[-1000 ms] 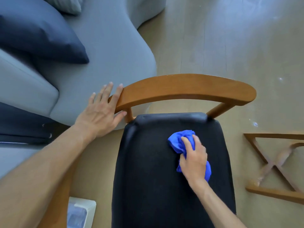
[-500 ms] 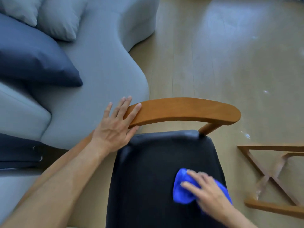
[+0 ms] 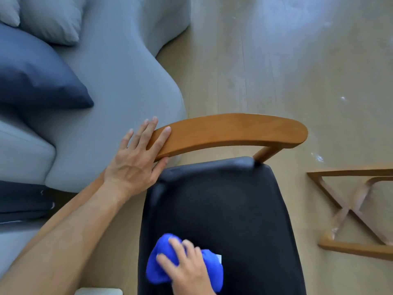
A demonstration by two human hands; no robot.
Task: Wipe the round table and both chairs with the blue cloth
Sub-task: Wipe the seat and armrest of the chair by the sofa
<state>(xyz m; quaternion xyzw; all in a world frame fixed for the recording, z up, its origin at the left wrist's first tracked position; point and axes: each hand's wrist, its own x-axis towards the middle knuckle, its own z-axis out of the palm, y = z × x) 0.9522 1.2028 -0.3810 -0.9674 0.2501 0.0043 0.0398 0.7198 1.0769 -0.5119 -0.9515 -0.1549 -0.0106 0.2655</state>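
Observation:
A chair with a black padded seat (image 3: 223,205) and a curved wooden backrest (image 3: 234,130) fills the middle of the view. My left hand (image 3: 138,158) rests on the backrest's left end, fingers straight over the top and thumb underneath. A crumpled blue cloth (image 3: 161,262) lies on the near left part of the seat. My right hand (image 3: 189,271) presses down on the cloth with curled fingers, at the bottom edge of the view. No round table top is in view.
A grey sofa (image 3: 119,86) with a dark blue cushion (image 3: 36,77) and light cushions stands close on the left, almost touching the chair. A wooden X-shaped base (image 3: 348,211) lies on the floor to the right. A white object (image 3: 100,291) peeks in at the bottom.
My right hand has dragged the blue cloth from the seat's far middle toward me and to the left. My left hand stays on the backrest's left end.

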